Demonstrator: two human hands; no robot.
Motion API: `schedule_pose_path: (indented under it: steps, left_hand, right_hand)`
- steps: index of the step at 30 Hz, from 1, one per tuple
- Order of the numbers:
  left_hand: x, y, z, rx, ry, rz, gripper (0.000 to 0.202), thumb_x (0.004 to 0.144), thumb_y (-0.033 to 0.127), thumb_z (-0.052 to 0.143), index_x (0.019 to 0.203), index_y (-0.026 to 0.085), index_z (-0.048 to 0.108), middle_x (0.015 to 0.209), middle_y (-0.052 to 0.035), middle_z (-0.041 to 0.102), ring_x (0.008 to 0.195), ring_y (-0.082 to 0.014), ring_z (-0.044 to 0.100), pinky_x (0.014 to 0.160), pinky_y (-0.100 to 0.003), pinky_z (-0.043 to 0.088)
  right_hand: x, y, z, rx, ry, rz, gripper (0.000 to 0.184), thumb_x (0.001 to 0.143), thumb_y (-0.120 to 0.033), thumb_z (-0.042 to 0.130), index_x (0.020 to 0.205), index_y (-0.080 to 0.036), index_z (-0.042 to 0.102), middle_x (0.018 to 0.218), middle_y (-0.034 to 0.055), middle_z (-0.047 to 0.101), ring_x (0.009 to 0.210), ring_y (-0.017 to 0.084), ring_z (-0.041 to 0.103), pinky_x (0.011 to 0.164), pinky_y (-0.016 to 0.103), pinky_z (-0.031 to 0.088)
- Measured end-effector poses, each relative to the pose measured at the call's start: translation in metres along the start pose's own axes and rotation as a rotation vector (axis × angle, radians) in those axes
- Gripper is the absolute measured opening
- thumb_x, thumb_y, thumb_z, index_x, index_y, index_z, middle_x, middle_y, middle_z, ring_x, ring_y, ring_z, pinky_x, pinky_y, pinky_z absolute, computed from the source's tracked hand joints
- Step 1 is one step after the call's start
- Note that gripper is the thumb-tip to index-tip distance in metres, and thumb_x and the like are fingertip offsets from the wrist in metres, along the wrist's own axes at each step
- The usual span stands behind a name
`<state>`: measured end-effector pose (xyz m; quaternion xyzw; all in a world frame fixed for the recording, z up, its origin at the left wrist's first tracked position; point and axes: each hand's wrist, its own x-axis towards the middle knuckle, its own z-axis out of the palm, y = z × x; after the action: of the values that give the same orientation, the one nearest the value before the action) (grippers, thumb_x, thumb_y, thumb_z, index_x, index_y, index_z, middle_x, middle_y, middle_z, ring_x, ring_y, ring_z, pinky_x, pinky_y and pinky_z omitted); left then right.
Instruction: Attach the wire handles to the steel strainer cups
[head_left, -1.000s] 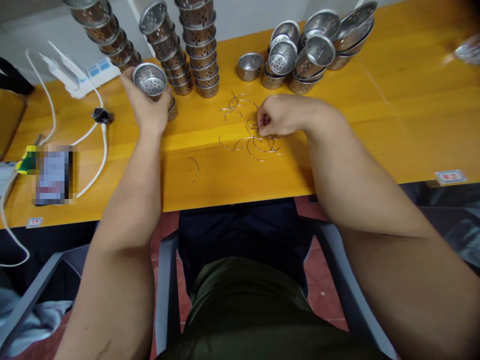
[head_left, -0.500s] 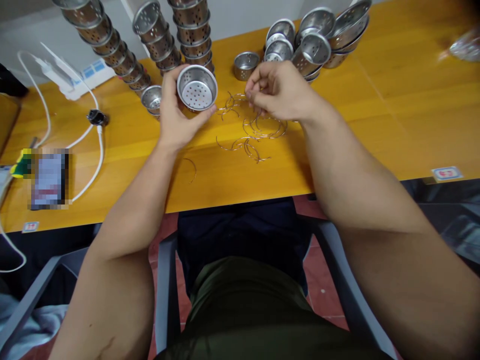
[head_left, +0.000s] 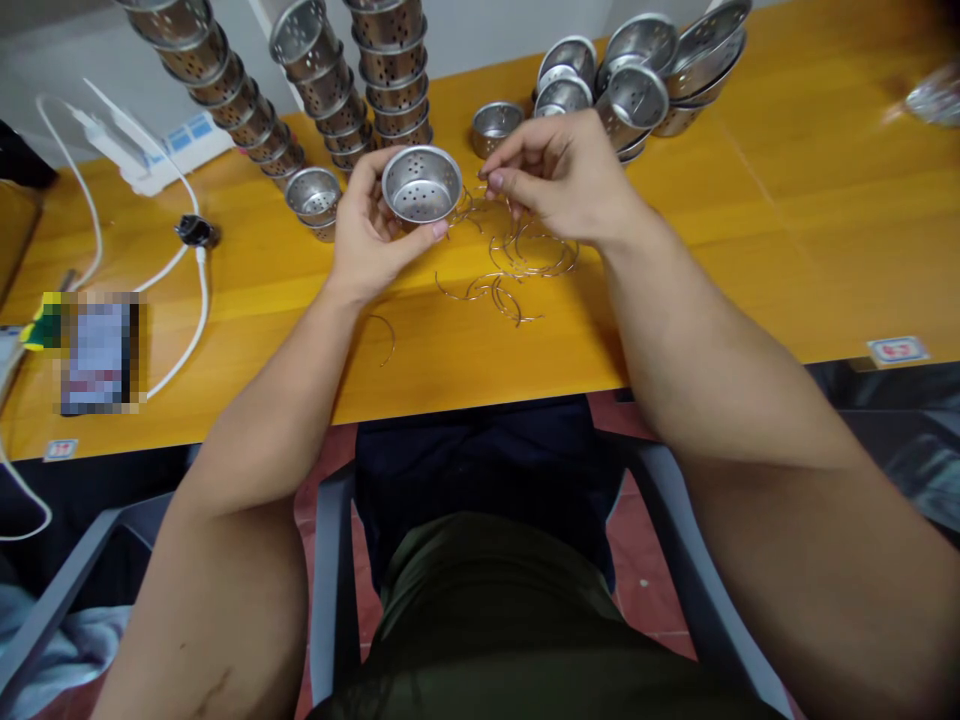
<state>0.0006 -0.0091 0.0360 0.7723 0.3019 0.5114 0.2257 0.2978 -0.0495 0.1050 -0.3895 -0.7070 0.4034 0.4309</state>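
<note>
My left hand (head_left: 375, 225) is closed around the side of a small perforated metal cup (head_left: 421, 187), its open mouth tilted toward me. To the right of the cup, my right hand (head_left: 562, 175) is pinched, with a bit of thin wire (head_left: 483, 175) showing at the fingertips; most of it is hidden. Below that hand lie several loose curved wires (head_left: 534, 262) on the table. A single curved wire (head_left: 390, 338) rests apart from them, near my left forearm. Another perforated cup (head_left: 496, 128) stands just behind my right fingertips.
Tall stacks of perforated cups (head_left: 390, 65) rise at the back left. More cups (head_left: 634, 95) are heaped at the back right. On the left lie a power strip (head_left: 169, 165), white cables, a plug (head_left: 196, 231) and a phone (head_left: 100, 355). The wooden table's (head_left: 480, 385) front edge is before me.
The cup in my left hand has moved right, toward my right hand, and its tilt has changed. My right hand has shifted slightly, its fingertips now close to the cup's rim.
</note>
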Motion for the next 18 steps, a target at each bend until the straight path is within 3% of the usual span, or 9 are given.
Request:
schedule_pose_path:
  steps: [3,5,7,9,11,14,16,18]
  left_hand:
    - [-0.001,-0.016,0.005,0.017,0.004,-0.075,0.112,0.081,0.113,0.097,0.167,0.049,0.066,0.163,-0.0097,0.079,0.161,-0.0474,0.074,0.133,-0.069,0.066]
    - [-0.005,-0.029,0.008,-0.045,0.040,-0.070,0.128,0.070,0.124,0.090,0.168,0.046,0.065,0.168,-0.0109,0.076,0.165,-0.0494,0.072,0.135,-0.069,0.066]
    - [-0.009,-0.040,0.011,-0.188,0.050,-0.066,0.136,0.062,0.131,0.083,0.169,0.049,0.063,0.170,-0.0100,0.075,0.156,-0.0507,0.078,0.120,-0.070,0.075]
    - [-0.014,-0.046,0.013,-0.303,-0.015,-0.098,0.131,0.069,0.130,0.080,0.172,0.053,0.060,0.174,-0.0093,0.074,0.144,-0.0498,0.084,0.096,-0.067,0.082]
    - [-0.016,-0.046,0.014,-0.327,-0.054,-0.073,0.122,0.079,0.122,0.085,0.175,0.053,0.058,0.175,-0.0090,0.074,0.139,-0.0482,0.085,0.086,-0.063,0.082]
    - [-0.014,-0.038,0.013,-0.234,-0.004,0.022,0.122,0.074,0.117,0.101,0.169,0.050,0.063,0.170,-0.0088,0.078,0.149,-0.0477,0.081,0.113,-0.067,0.078]
    - [-0.010,-0.029,0.011,-0.134,0.006,-0.030,0.123,0.069,0.114,0.110,0.163,0.047,0.067,0.168,-0.0099,0.080,0.157,-0.0489,0.078,0.131,-0.069,0.070]
    - [-0.008,-0.023,0.009,-0.053,-0.006,-0.095,0.121,0.072,0.113,0.110,0.161,0.044,0.069,0.168,-0.0117,0.080,0.160,-0.0493,0.077,0.137,-0.067,0.065]
  right_hand:
    - [-0.002,-0.009,0.002,-0.047,0.013,0.035,0.047,0.092,-0.071,0.111,0.104,-0.036,0.081,0.107,0.0028,0.087,0.088,0.028,0.067,0.089,0.047,0.060]
    - [-0.003,-0.014,0.004,-0.058,0.037,0.049,0.059,0.086,-0.081,0.111,0.104,-0.037,0.076,0.109,0.0037,0.085,0.091,0.029,0.065,0.092,0.048,0.060]
    - [-0.003,-0.017,0.007,-0.046,0.064,0.038,0.066,0.085,-0.085,0.110,0.103,-0.037,0.069,0.106,0.0036,0.081,0.087,0.028,0.062,0.091,0.047,0.060]
    - [-0.003,-0.017,0.010,-0.034,0.084,0.009,0.062,0.090,-0.080,0.107,0.104,-0.036,0.065,0.101,0.0019,0.075,0.084,0.026,0.059,0.089,0.045,0.059]
    - [-0.003,-0.017,0.012,-0.040,0.086,-0.003,0.053,0.097,-0.070,0.103,0.105,-0.036,0.063,0.096,0.0001,0.069,0.082,0.026,0.060,0.086,0.044,0.059]
    - [-0.004,-0.018,0.014,-0.068,0.098,0.019,0.047,0.100,-0.066,0.099,0.105,-0.037,0.062,0.090,-0.0004,0.067,0.080,0.027,0.061,0.082,0.044,0.059]
    - [-0.005,-0.021,0.014,-0.091,0.108,0.026,0.048,0.102,-0.068,0.100,0.103,-0.037,0.063,0.090,-0.0002,0.066,0.079,0.027,0.059,0.082,0.045,0.059]
    - [-0.008,-0.026,0.015,-0.096,0.124,-0.004,0.046,0.104,-0.066,0.099,0.101,-0.037,0.064,0.089,0.0003,0.063,0.077,0.027,0.054,0.081,0.045,0.058]
